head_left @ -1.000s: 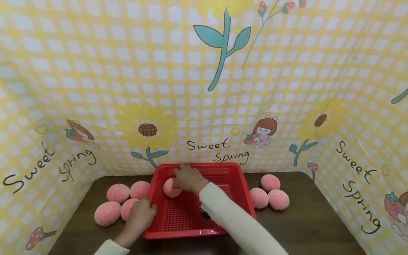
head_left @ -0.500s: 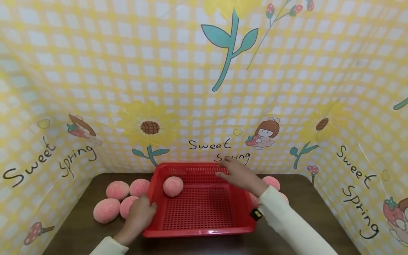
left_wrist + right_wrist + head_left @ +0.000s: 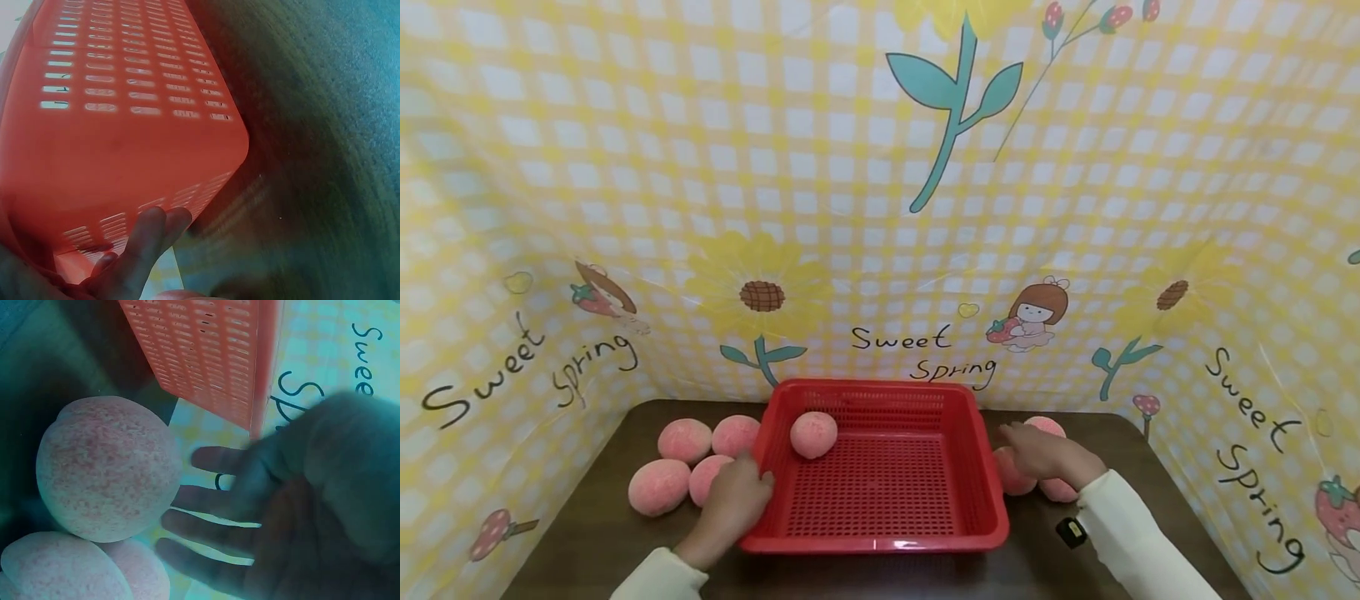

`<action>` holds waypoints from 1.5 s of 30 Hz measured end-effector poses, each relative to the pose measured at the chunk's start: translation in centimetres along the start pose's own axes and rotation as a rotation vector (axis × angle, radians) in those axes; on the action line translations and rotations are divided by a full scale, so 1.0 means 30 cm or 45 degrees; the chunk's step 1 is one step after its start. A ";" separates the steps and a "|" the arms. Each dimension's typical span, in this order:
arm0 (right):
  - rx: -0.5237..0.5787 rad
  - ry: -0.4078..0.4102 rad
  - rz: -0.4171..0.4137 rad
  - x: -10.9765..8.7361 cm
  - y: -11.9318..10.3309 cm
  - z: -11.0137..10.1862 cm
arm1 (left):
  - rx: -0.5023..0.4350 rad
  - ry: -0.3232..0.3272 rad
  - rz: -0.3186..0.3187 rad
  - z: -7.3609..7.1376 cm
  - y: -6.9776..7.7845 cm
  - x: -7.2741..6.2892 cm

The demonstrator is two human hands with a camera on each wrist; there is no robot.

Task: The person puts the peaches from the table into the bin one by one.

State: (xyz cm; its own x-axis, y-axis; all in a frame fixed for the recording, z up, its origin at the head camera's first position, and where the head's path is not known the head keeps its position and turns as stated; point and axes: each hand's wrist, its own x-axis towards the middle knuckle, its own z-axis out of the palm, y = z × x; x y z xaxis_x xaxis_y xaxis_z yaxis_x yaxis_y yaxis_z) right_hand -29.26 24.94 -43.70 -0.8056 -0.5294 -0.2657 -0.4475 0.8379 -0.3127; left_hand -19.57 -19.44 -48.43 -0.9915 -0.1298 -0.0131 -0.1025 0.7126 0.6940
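Observation:
A red plastic basket [image 3: 874, 545] with slotted walls stands at the middle of the table, and one pink peach [image 3: 814, 435] lies in its back left corner. My left hand [image 3: 730, 500] grips the basket's left rim; in the left wrist view its fingers [image 3: 142, 250] lie against the outer wall. Right of the basket, my right hand [image 3: 1051, 457] hovers over a small group of peaches [image 3: 1015, 473], partly hiding them. The right wrist view has its fingers spread and extended beside the nearest peach [image 3: 109, 469], holding nothing.
Several peaches [image 3: 658, 487] sit close together left of the basket, one partly behind my left hand. The dark wooden table [image 3: 587, 533] is enclosed by yellow checked cloth [image 3: 820, 208] at the back and sides.
My right hand has let go of the peach in the basket's back left corner and moved right, over the basket, to the peaches on the right. My left hand stays on the rim.

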 end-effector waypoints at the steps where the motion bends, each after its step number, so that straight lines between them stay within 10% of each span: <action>1: -0.007 -0.029 0.002 -0.004 0.004 0.002 | -0.001 -0.006 -0.002 0.001 0.001 0.003; 19: -0.056 0.100 0.105 0.061 0.035 0.143 | -0.005 -0.055 -0.058 -0.009 -0.003 0.016; 31: -0.066 0.199 -0.038 0.044 0.087 0.078 | -0.023 -0.049 -0.033 -0.013 0.007 0.010; 45: -0.046 0.482 0.054 0.008 0.062 -0.065 | -0.042 -0.062 -0.040 -0.004 0.007 0.000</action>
State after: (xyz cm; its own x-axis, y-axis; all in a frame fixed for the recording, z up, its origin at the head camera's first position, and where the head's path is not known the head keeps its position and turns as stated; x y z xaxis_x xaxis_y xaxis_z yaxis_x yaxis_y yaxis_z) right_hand -31.05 26.64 -42.58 -0.9072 -0.4131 0.0800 -0.4185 0.8658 -0.2742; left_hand -19.59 -19.39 -48.19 -0.9906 -0.1176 -0.0695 -0.1316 0.6855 0.7161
